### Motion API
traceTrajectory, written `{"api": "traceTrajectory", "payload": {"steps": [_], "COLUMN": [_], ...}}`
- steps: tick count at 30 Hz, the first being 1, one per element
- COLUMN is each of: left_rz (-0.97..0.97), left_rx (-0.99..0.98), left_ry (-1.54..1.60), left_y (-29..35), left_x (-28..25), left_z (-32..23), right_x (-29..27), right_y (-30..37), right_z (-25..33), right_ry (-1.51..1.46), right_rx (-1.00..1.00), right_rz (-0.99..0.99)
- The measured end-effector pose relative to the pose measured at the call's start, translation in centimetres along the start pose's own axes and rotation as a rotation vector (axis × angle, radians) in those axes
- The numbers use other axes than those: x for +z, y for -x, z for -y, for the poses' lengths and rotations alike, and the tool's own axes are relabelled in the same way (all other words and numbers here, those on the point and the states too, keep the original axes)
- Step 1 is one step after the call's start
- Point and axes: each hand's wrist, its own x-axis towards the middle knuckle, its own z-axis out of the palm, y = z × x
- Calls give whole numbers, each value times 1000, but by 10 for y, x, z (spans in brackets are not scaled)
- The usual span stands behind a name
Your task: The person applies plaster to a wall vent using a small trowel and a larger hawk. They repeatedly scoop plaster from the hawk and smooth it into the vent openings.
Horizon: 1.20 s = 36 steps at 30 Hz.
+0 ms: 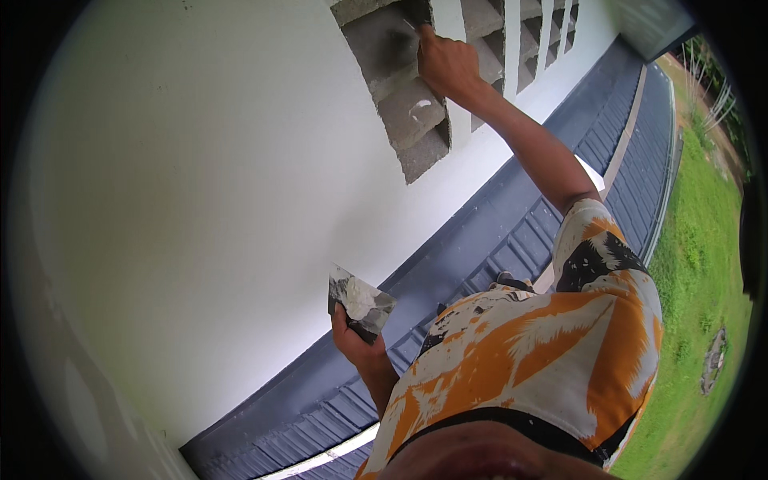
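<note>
My left hand (352, 336), low beside the white wall (224, 216), is closed around the edge of a flat, dark-grey plate (372, 326). A lump of white paste (354, 296) lies on that plate. Up high, my right hand (450, 66) is closed at the right edge of a recessed grey block opening (380, 48) in the wall. A thin pale sliver shows by its fingers, but what they grip is mostly hidden. A white smear (419, 106) marks a ledge of the block just below.
More vent-like block openings (484, 40) continue to the right, split by white strips. Along the wall's foot runs a dark grey band (320, 356) beside dark ribbed flooring (640, 160). Grass (700, 272) lies beyond at the right.
</note>
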Motion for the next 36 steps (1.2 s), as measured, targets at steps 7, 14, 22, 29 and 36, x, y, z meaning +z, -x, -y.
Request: {"api": "traceTrajectory", "payload": {"steps": [7,14,22,29,36], "left_rz": [-31,35,-62,-70,-93], "left_rx": [9,-8,22,26,20], "left_ry": [29,111,54,79,58], "left_y": [-8,-3,-11,-11,-8], "left_x": [-8,-8,-24,-28,-16], "left_z": [15,20,22,27,24], "right_x": [-7,7,7,45,70], "right_y": [-24,-6,-3,14,15], "right_z": [-37,-58,-55,-82,-81], "right_ry": [-152,15,-10,-101,-224], "right_rx": [-9,14,-9,-2,32], "right_rz": [-55,62,-15,-117,-192]}}
